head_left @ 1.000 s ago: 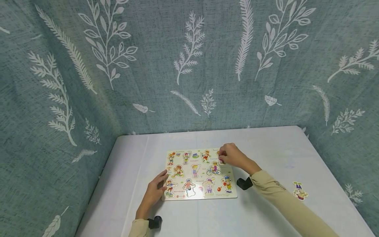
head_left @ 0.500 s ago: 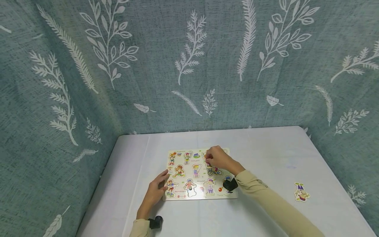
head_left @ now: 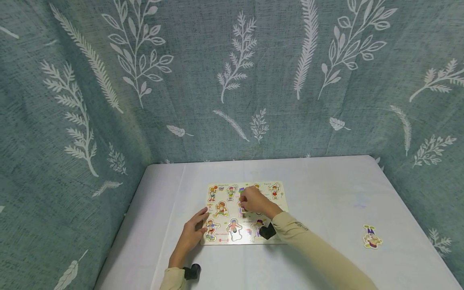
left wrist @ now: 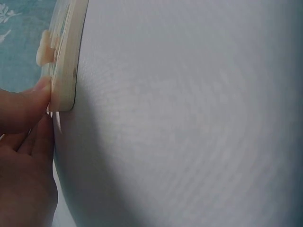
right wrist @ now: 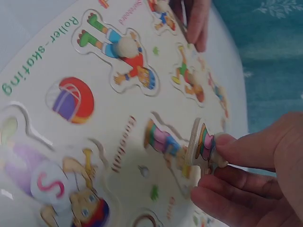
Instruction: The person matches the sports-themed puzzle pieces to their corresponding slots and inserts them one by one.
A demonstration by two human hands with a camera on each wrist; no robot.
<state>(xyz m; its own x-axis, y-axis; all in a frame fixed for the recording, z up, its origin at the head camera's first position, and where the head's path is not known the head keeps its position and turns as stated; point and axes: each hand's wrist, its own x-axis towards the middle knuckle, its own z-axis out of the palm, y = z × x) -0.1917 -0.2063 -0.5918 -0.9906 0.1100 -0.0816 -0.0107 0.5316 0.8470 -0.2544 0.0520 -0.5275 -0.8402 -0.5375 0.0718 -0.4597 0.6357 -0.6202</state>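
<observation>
Between thumb and fingertips, my right hand pinches a small puzzle piece by its knob. The piece stands tilted on edge close over the wooden peg puzzle board, beside the printed golfer recess; from the head view the hand mostly hides it. My left hand rests at the board's left edge with fingers extended, and its thumb touches the corner by a wooden knob. Sports figures cover the board, including a roller-skater piece with a round knob and a purple "S" figure recess.
A loose puzzle piece with purple clothes lies upside down on the white table, well right of the board. Green leaf-patterned fabric hangs behind and at both sides of the table.
My right hand has moved left from the board's top right corner to its middle, uncovering the tennis figure there. My left hand stays at the board's left edge.
</observation>
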